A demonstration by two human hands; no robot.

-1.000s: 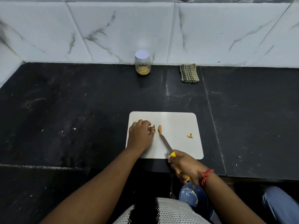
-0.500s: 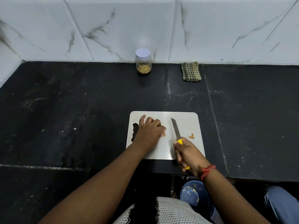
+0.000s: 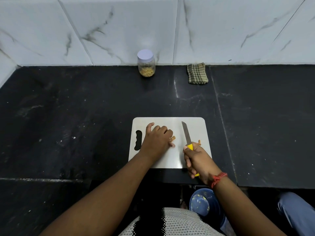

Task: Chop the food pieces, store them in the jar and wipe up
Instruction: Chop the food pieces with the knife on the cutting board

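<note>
On the white cutting board [image 3: 170,157] my right hand [image 3: 198,161] is wrapped round the yellow handle of the knife [image 3: 187,133], its long blade pointing away from me toward the wall. My left hand [image 3: 156,142] pinches 1 food piece [image 3: 173,138] at the board's middle, fingers mostly hiding it. Another piece [image 3: 199,142] lies just right of the blade. Beyond the board, the lidded jar [image 3: 146,63] holds tan pieces; a checked cloth [image 3: 196,73] lies right of it.
</note>
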